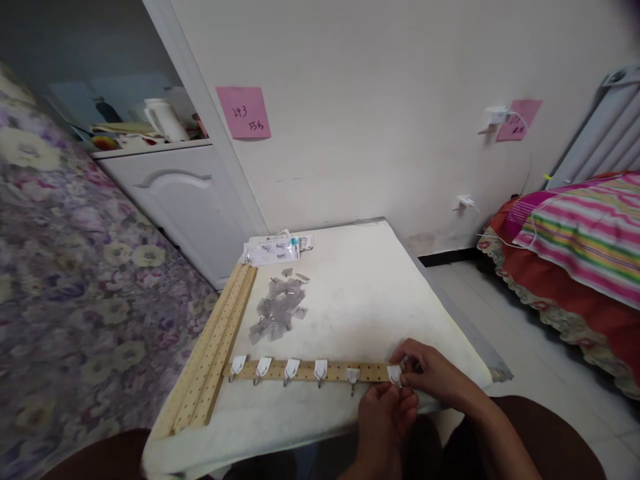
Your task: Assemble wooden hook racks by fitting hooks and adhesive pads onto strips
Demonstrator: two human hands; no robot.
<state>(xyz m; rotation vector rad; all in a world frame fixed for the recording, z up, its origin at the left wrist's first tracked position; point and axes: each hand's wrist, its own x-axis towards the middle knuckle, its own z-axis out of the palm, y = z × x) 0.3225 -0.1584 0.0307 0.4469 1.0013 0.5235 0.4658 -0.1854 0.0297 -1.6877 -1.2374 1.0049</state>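
A perforated wooden strip [306,371] lies along the near edge of the white table [360,293], with several white adhesive hooks [292,369] stuck on it in a row. My right hand [434,373] and my left hand [386,415] meet at the strip's right end. Both pinch a white hook [395,374] there, fingers closed around it. A pile of clear hook backings [280,308] lies farther up the table, apart from both hands.
Long perforated wooden strips [215,350] lie along the table's left edge. Packets of hooks [277,248] sit at the far side. A flowered bedspread [70,267] is on the left, a striped blanket [585,233] on the right, a white cabinet [175,193] behind.
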